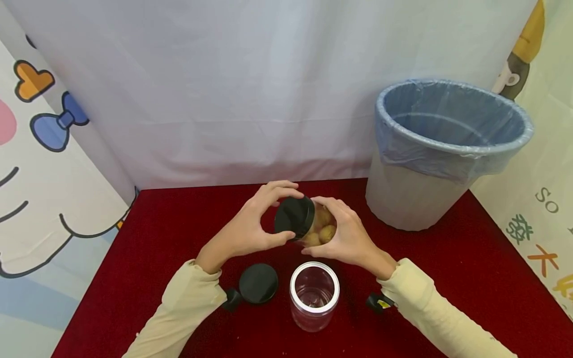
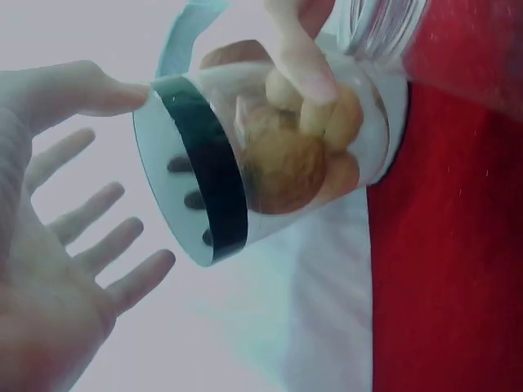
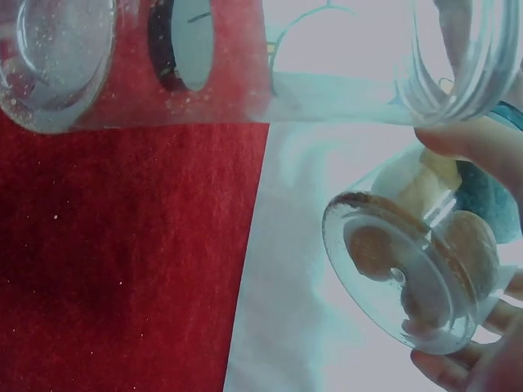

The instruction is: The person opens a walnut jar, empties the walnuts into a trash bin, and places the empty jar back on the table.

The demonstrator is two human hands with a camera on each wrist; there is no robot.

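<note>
A clear jar (image 1: pixel 319 216) with a black screw lid (image 1: pixel 291 219) is held tilted above the cloth. Brown roundish pieces that look like walnuts (image 2: pixel 286 171) fill part of it. My right hand (image 1: pixel 344 231) grips the jar's body, thumb on one side and fingers on the other. Around the lid stands my left hand (image 1: pixel 250 226); in the left wrist view its thumb touches the lid's edge while the other fingers are spread and straight. Below, a second clear jar (image 1: pixel 313 318) stands upright without a lid. A loose black lid (image 1: pixel 258 283) lies left of it.
A large bin (image 1: pixel 403 194) lined with a blue bag stands at the back right. Red cloth (image 1: pixel 170 223) covers the table, and a white curtain (image 1: pixel 246 99) hangs behind it. Printed cartoon sheets flank both sides.
</note>
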